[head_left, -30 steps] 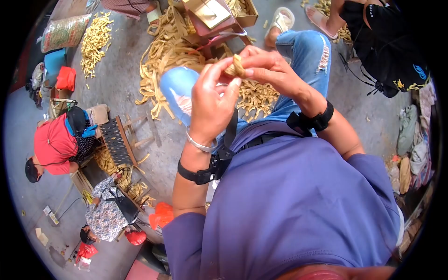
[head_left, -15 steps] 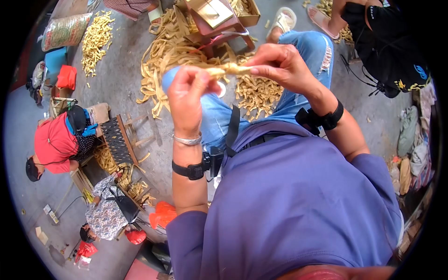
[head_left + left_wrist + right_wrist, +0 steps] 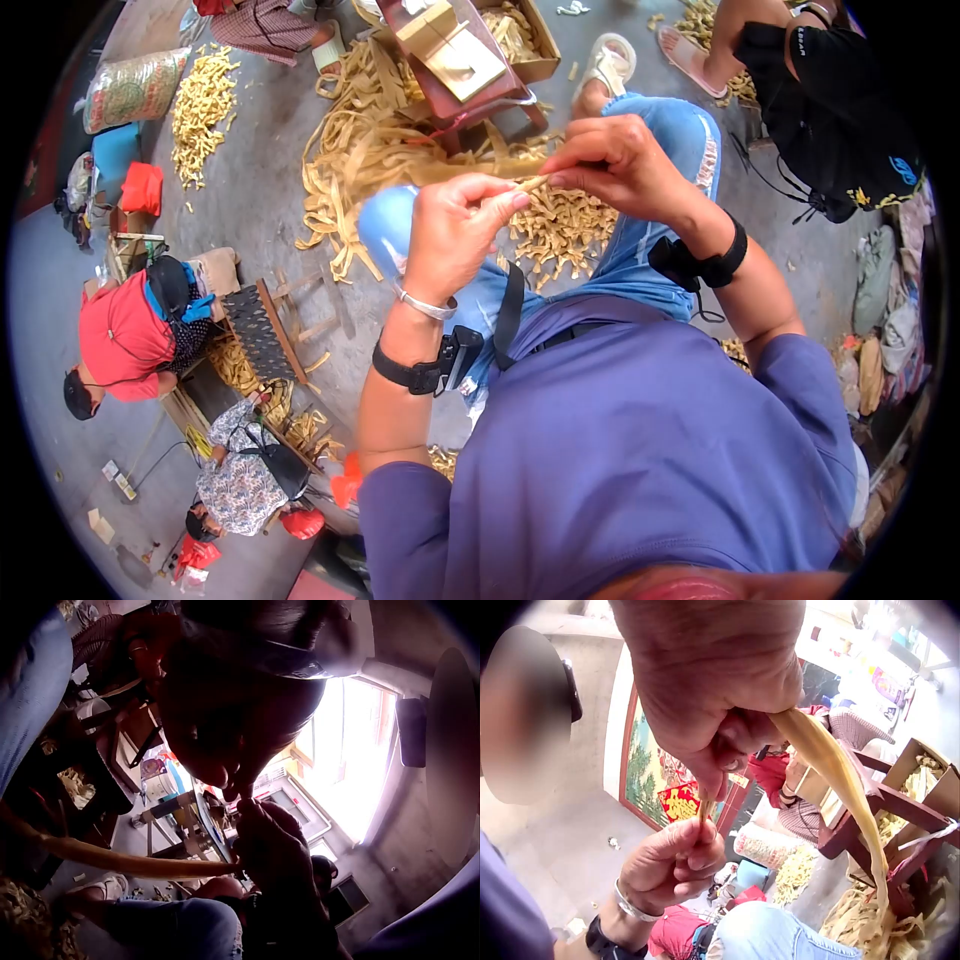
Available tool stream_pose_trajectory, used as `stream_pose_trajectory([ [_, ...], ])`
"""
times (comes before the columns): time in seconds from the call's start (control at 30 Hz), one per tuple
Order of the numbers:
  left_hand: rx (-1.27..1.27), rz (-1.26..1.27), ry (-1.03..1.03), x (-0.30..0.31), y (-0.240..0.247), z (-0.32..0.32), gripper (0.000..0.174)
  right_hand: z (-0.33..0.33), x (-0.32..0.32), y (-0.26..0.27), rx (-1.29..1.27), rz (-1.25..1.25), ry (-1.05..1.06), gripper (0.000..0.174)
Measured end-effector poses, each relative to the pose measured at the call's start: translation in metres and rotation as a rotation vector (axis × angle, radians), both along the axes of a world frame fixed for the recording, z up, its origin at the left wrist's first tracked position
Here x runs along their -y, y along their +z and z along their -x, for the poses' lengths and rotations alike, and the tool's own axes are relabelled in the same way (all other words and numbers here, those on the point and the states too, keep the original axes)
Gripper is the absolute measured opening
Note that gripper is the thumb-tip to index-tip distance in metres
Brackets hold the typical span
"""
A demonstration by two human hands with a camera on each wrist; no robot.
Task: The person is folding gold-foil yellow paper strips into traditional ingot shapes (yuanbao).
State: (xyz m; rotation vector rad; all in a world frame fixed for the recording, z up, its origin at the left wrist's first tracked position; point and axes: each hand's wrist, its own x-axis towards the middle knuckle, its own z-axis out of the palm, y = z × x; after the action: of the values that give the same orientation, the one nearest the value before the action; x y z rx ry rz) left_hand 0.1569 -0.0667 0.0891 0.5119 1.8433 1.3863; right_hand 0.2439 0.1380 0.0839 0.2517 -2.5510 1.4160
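Between both hands runs a long, flat tan strip (image 3: 841, 769). My left hand (image 3: 455, 235) pinches its narrow end between thumb and fingertips. Close beside it, my right hand (image 3: 625, 165) holds the strip a little further along, fingers curled over it. From the right hand the strip hangs in a long curve toward a heap of loose strips (image 3: 350, 160), as the right wrist view shows. Below the hands, a pile of short knotted pieces (image 3: 562, 230) lies on the floor between the person's knees.
A dark red stool (image 3: 480, 95) with a wooden block (image 3: 450, 50) on it stands ahead, beside a cardboard box (image 3: 545, 65) of strips. Other people sit at the left (image 3: 125, 325) and upper right. A second pile of short pieces (image 3: 203, 115) and a filled sack (image 3: 135, 90) lie upper left.
One second ago the hands worked a looped strip; half a second ago they drew a knotted piece out between them. That knot has left the hands, which now meet on a long strip.
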Motion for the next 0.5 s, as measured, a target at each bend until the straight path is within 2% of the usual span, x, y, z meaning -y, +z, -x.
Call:
stream_pose_trajectory([
  [0.17,0.045,-0.053,0.024,-0.027,-0.03,0.052,0.017,0.055,-0.028,-0.029,0.071,0.053,-0.081,0.012],
  [0.4,-0.009,-0.023,0.212,-0.07,-0.081,0.131,0.015,0.151,-0.058,-0.076,-0.034,-0.122,-0.188,0.017],
  [0.5,-0.079,0.035,0.219,-0.079,-0.096,0.147,0.014,0.168,-0.061,-0.081,0.065,-0.109,-0.232,0.018],
])
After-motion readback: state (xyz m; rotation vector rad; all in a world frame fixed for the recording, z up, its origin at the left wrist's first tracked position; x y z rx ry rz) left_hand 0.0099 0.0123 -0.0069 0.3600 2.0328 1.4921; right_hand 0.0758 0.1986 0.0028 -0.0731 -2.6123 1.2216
